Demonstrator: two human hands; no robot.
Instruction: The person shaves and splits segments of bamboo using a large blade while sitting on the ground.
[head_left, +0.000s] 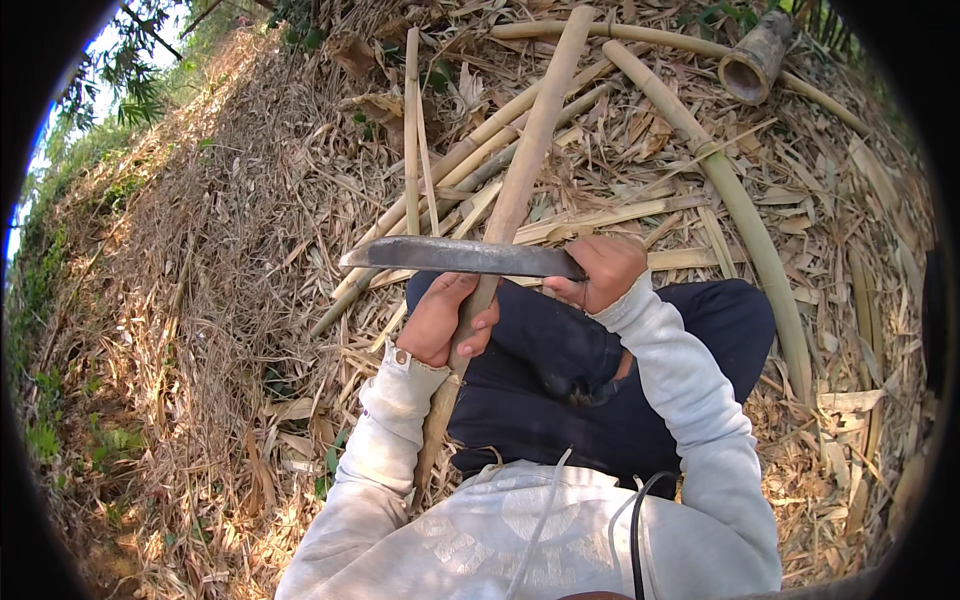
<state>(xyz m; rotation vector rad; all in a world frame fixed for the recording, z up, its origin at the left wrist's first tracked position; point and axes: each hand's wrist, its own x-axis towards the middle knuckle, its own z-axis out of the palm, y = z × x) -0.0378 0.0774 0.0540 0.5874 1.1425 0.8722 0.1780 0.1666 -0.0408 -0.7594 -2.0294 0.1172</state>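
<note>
- Slanting over the lap's left side, the bamboo pole (530, 160) looks unsplit on its visible face; work on it seems early.
- Left hand (440, 318) wrapped around the pole, below the blade.
- Right hand (606, 272) clamped on the machete (450, 256), its blade crossing the pole (contact unclear).
- Beyond, narrow bamboo strips (411, 130) lie already split; a bamboo tube (755, 66) looks whole.

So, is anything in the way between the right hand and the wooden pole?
Nothing visible blocks it. The knife in the right hand crosses over the pole; the left hand grips the pole just below. Whether knife and pole touch, I can't tell.
</note>
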